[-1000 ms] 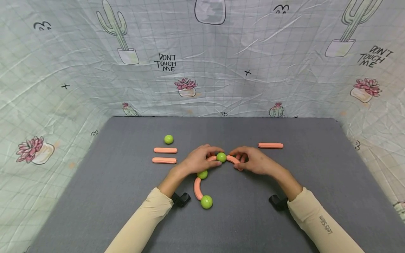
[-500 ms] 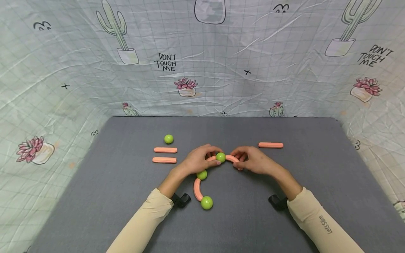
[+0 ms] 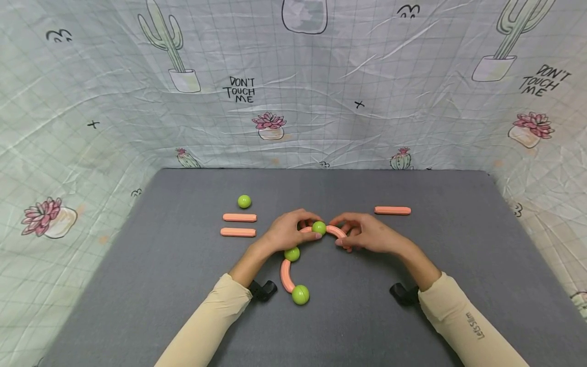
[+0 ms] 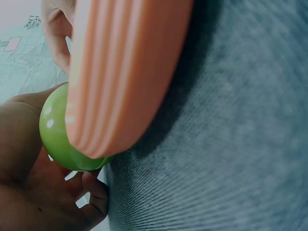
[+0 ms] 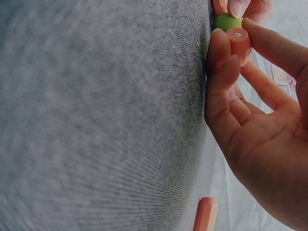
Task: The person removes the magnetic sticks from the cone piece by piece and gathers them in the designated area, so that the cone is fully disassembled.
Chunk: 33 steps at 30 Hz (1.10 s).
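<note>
"What is the left hand (image 3: 290, 230) holding?"

"Its thumb and fingertips pinch the middle ball (image 3: 319, 228), a green one. A curved orange piece (image 3: 307, 230) lies partly hidden between those fingers."

"And the right hand (image 3: 372, 233)?"

"Also narrow: thumb and fingers grip the right-hand curve (image 3: 336, 231), another orange piece, its end against that ball."

"What's around them?"

"Just nearer the person than the left hand sits the second green ball (image 3: 292, 254); from it the lower curve (image 3: 286, 276) runs to the nearest green ball (image 3: 300, 294). Left of that hand lie two straight orange rods (image 3: 240, 217), a loose green ball (image 3: 244, 201) beyond them. Another straight rod (image 3: 392, 210) lies beyond the right hand."
</note>
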{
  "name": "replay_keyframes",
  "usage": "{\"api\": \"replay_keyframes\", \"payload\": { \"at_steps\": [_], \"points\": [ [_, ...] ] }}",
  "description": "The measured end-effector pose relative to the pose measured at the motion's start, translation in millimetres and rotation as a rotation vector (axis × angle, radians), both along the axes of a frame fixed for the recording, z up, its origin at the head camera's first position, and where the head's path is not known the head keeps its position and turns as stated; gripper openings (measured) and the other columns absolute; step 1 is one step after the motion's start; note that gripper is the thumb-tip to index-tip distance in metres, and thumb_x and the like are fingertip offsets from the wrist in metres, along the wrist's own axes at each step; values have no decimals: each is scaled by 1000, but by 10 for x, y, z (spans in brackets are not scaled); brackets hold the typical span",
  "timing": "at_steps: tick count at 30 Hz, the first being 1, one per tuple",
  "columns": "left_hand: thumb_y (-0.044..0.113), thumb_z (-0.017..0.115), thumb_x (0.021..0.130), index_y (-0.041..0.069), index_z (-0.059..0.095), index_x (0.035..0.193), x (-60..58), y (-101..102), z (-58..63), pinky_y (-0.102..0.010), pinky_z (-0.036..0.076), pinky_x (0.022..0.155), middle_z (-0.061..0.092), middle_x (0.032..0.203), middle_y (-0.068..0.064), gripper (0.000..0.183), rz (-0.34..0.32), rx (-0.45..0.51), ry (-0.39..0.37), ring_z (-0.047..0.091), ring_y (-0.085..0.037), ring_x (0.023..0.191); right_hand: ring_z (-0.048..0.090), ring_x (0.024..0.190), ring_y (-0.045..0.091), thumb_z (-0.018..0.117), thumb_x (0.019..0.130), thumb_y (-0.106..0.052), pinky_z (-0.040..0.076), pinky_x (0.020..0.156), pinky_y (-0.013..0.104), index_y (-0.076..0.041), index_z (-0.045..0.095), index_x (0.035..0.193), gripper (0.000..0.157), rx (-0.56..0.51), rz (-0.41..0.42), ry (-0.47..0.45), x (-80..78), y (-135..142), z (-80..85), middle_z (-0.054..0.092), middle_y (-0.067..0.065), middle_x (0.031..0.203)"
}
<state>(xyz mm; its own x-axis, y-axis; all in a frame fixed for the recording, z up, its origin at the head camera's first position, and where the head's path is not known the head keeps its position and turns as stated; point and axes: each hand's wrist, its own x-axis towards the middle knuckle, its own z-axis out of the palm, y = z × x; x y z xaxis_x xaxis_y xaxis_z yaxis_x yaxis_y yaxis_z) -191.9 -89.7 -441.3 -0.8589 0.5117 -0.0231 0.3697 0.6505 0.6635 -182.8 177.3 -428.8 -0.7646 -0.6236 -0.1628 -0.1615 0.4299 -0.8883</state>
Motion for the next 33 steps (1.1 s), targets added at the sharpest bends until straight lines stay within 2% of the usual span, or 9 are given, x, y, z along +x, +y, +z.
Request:
{"api": "replay_keyframes", "payload": {
  "at_steps": [5,10,19,27,33],
  "points": [
    [37,79,94,24,74,130,5,1,-2,-26,42,72,65,98,2,39,9,-5,6,54,-10,81,68,73,21,74,97,-11,58,68,34,-5,59,142,48,0,18,-37,-5,16,4,70,17,103],
    [38,78,94,26,74,129,9,9,5,-26,42,71,64,97,3,38,24,-15,-3,54,-10,80,68,72,20,72,97,-7,58,68,35,-5,57,144,49,-12,27,-63,-1,27,3,68,18,103],
    [37,79,93,23,75,128,19,17,10,-26,43,73,66,97,2,38,22,-18,28,55,-9,82,70,79,25,69,100,-12,58,74,39,-12,51,152,55,17,0,-64,41,96,18,67,15,103],
    [37,79,94,24,73,131,28,10,2,-27,45,76,67,101,1,39,34,-15,-14,56,-10,85,65,68,23,78,94,-15,52,66,33,-16,51,153,65,49,-7,-63,51,230,31,66,20,117],
    [36,78,95,24,72,132,14,3,1,-27,46,80,67,103,1,40,24,-15,-24,58,-9,89,74,82,27,82,90,-13,57,75,32,-12,49,153,72,24,-7,-64,76,329,46,65,23,122]
  ]
}}
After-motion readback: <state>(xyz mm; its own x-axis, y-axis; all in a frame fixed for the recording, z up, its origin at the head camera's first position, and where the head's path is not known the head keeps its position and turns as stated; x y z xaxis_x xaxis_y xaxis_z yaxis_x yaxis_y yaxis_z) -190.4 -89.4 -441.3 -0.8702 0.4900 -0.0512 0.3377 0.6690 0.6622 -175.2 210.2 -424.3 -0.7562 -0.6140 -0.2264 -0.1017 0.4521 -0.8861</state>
